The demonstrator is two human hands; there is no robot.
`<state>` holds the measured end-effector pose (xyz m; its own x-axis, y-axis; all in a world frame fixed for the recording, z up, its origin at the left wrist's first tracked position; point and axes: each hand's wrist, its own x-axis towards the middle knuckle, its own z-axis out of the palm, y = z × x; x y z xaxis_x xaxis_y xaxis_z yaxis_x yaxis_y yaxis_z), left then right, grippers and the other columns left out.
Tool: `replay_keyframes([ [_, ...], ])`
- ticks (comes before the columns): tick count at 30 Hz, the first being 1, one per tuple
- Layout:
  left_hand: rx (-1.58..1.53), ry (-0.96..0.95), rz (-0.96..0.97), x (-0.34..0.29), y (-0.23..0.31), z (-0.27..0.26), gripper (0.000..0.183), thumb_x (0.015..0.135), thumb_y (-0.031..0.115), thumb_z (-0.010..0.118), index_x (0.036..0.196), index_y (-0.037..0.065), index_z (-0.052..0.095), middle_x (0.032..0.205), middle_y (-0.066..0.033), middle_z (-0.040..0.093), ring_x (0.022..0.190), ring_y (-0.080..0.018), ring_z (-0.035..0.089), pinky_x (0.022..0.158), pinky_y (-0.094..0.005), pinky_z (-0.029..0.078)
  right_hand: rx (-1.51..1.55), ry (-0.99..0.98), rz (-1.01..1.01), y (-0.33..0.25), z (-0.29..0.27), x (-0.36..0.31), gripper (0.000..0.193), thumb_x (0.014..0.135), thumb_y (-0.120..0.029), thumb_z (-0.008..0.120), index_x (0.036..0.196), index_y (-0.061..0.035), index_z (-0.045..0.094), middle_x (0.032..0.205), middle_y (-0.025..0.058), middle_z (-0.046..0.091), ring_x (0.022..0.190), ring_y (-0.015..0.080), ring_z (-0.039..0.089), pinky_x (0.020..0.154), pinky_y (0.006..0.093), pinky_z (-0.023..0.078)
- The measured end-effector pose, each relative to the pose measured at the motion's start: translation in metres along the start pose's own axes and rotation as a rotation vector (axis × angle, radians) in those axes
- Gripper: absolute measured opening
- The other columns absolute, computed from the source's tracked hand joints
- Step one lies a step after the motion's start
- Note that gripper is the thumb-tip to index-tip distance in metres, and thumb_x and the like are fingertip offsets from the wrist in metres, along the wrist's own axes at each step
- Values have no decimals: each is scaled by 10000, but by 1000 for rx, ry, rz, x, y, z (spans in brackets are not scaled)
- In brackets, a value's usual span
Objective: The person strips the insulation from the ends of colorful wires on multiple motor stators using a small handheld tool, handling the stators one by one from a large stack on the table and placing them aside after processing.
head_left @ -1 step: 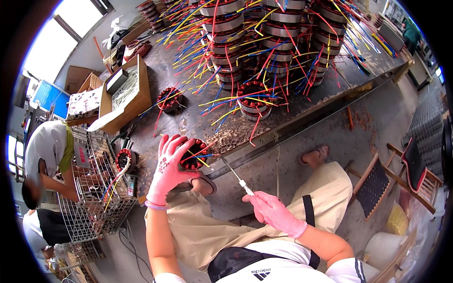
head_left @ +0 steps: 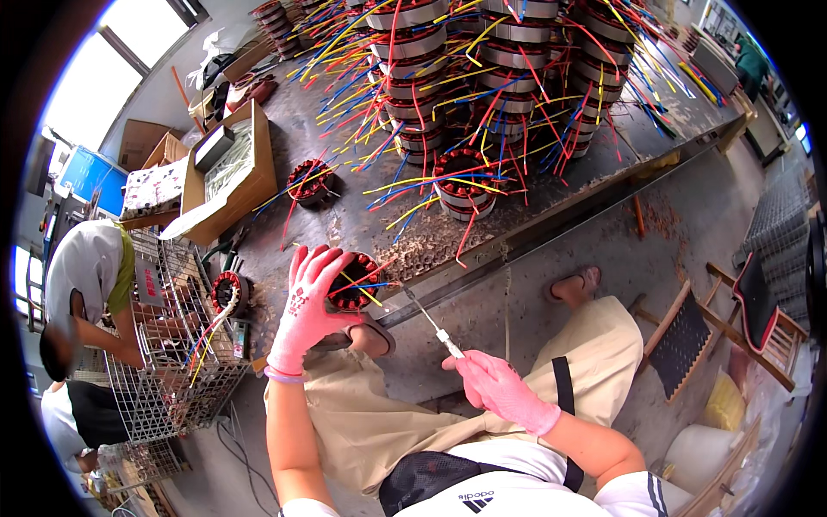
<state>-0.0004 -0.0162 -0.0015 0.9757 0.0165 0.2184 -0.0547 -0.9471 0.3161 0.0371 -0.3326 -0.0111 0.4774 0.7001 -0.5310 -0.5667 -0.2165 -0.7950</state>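
Our right hand (head_left: 501, 390) clamps its fingers round a thin white-handled tool (head_left: 445, 339); its long axis slants forward and left, tip toward the wound ring (head_left: 354, 299); our left hand (head_left: 308, 306) grips that ring between thumb and fingers by the table (head_left: 353, 226) edge, opening facing us; beyond, we see stacked rings (head_left: 415, 88)

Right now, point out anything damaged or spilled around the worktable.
The worktable looks damaged: its near edge, right of the wound ring in the left hand, seems pitted and flaking, unlike the smoother grey surface behind. Reddish-brown flecks also litter the floor; what they are is unclear.
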Motion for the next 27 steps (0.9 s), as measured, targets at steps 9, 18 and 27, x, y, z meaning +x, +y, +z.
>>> replay_keyframes([
  [9, 15, 18, 3, -2, -4, 1, 964, 496, 288, 903, 1366, 83, 543, 1376, -127, 537, 1358, -361, 423, 1206, -546, 220, -30, -31, -5, 2, -2, 2, 286, 1059, -215, 447, 1155, -14, 627, 668, -48, 465, 547, 46, 433, 504, 229, 357],
  [18, 23, 15, -2, -2, -5, 1, 982, 481, 263, 913, 1368, 67, 538, 1392, -120, 537, 1375, -340, 415, 1215, -530, 216, -21, -24, -31, 1, 0, 1, 320, 1068, -241, 443, 1210, -2, 602, 587, -43, 439, 504, 34, 365, 474, 219, 285],
  [27, -7, 19, 2, -4, -9, 2, 962, 513, 283, 904, 1374, 65, 534, 1405, -123, 535, 1393, -336, 406, 1212, -525, 216, 5, -19, -6, 1, 0, -1, 281, 1058, -202, 451, 1165, -9, 625, 637, -48, 440, 526, 41, 406, 492, 225, 331],
])
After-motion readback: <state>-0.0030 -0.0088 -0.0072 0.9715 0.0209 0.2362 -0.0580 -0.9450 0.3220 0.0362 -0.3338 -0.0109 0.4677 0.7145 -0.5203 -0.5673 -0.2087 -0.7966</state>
